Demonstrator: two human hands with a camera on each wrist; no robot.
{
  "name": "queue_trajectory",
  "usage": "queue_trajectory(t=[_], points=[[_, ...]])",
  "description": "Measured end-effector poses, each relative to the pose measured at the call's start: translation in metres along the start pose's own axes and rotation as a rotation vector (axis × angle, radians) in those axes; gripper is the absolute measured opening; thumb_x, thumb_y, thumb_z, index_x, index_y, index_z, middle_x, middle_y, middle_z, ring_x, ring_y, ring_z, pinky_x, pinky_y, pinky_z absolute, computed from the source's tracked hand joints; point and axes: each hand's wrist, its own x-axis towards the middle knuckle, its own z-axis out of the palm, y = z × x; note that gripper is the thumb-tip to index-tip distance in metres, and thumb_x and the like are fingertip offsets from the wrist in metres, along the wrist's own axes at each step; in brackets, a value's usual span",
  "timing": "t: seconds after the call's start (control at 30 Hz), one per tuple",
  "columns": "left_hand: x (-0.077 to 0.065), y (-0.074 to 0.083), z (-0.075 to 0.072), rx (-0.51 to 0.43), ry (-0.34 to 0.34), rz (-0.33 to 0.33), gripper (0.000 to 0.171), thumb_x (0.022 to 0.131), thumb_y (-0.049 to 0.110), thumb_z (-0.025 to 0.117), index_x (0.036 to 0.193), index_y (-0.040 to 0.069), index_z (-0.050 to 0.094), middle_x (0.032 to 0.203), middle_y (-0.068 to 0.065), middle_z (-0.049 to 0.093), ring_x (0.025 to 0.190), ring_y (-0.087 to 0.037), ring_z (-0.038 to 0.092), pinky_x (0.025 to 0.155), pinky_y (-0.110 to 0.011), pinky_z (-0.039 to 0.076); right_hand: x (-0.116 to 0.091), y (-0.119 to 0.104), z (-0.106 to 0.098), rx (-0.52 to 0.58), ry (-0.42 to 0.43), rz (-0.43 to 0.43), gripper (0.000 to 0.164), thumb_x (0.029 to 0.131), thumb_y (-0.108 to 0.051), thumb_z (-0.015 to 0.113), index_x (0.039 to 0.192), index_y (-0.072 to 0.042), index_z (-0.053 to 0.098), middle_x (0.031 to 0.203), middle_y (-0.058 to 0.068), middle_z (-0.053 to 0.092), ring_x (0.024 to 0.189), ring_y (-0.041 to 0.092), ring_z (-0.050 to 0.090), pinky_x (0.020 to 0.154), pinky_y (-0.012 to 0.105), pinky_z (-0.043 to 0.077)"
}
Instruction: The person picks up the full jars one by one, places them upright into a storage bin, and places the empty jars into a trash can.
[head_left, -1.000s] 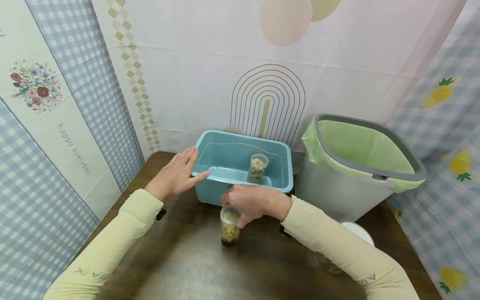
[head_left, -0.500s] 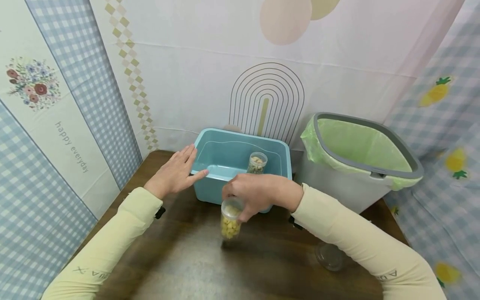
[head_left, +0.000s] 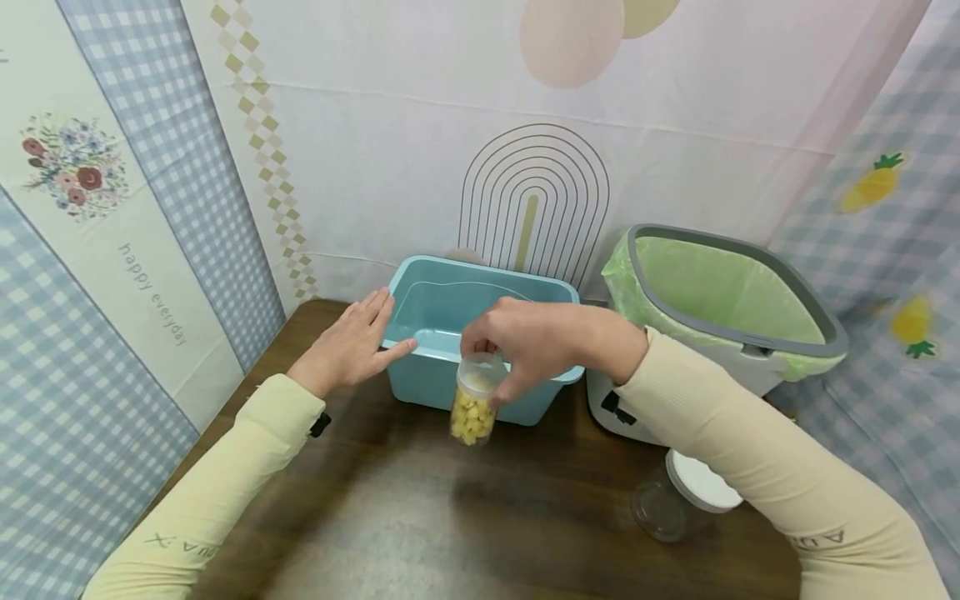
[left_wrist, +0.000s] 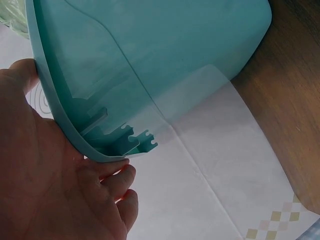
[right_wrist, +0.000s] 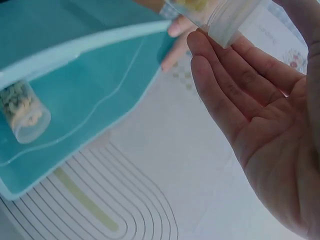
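Observation:
My right hand [head_left: 536, 342] grips a small clear jar [head_left: 472, 408] of yellow pieces near its top, between thumb and fingers. The jar hangs above the table, in front of a blue plastic bin [head_left: 427, 379]. Only part of the jar shows at the top of the right wrist view. My left hand [head_left: 352, 346] lies over the bin's left front corner, fingers extended and touching the rim. In the right wrist view, a second clear jar [right_wrist: 25, 112] with pale and greenish pieces stands inside the bin; my right hand hides it in the head view.
A grey-white trash can [head_left: 750, 350] with a green liner stands right of the bin. A clear jar with a white lid [head_left: 702, 482] lies on the brown table [head_left: 390, 533], partly behind my right sleeve. Patterned cloth [head_left: 375, 150] hangs behind and at both sides.
My right hand has lifted the jar of yellow pieces off the table and carried it up and slightly right, toward the bin. The left hand has stayed on the bin's corner.

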Motion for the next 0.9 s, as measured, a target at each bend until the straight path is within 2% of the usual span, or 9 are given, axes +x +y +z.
queue_trajectory(t=[0.23, 0.4, 0.67, 0.9], points=[[-0.007, -0.004, -0.002, 0.007, 0.012, 0.043, 0.093, 0.109, 0.059, 0.044, 0.165, -0.010, 0.016, 0.176, -0.028, 0.010, 0.165, -0.044, 0.011, 0.134, -0.060, 0.013, -0.006, -0.006, -0.019, 0.017, 0.023, 0.096, 0.044, 0.084, -0.036, 0.091, 0.116, -0.013, 0.072, 0.111, -0.002, 0.075, 0.104, 0.013, 0.070, 0.093, 0.033, 0.061], [-0.012, -0.008, -0.003, 0.004, -0.002, 0.050, 0.094, 0.109, 0.058, 0.045, 0.166, -0.009, 0.013, 0.176, -0.027, 0.008, 0.165, -0.043, 0.010, 0.134, -0.059, 0.011, -0.009, -0.009, -0.033, 0.024, 0.056, 0.161, 0.044, 0.084, -0.037, 0.091, 0.117, -0.014, 0.073, 0.111, -0.003, 0.075, 0.105, 0.013, 0.070, 0.096, 0.034, 0.060], [-0.008, -0.008, -0.002, -0.004, 0.001, 0.037, 0.094, 0.109, 0.060, 0.043, 0.166, -0.009, 0.012, 0.177, -0.026, 0.007, 0.166, -0.042, 0.008, 0.135, -0.059, 0.010, -0.009, 0.017, -0.051, 0.045, 0.100, 0.235, 0.048, 0.082, -0.034, 0.092, 0.120, -0.011, 0.073, 0.115, 0.002, 0.076, 0.108, 0.017, 0.070, 0.099, 0.037, 0.060], [-0.005, -0.006, -0.001, -0.001, -0.002, 0.029, 0.094, 0.109, 0.060, 0.043, 0.166, -0.008, 0.011, 0.177, -0.025, 0.006, 0.166, -0.042, 0.007, 0.135, -0.058, 0.010, -0.003, 0.044, -0.058, 0.055, 0.117, 0.279, 0.045, 0.084, -0.031, 0.090, 0.120, -0.009, 0.073, 0.117, 0.005, 0.076, 0.109, 0.020, 0.071, 0.100, 0.039, 0.060]])
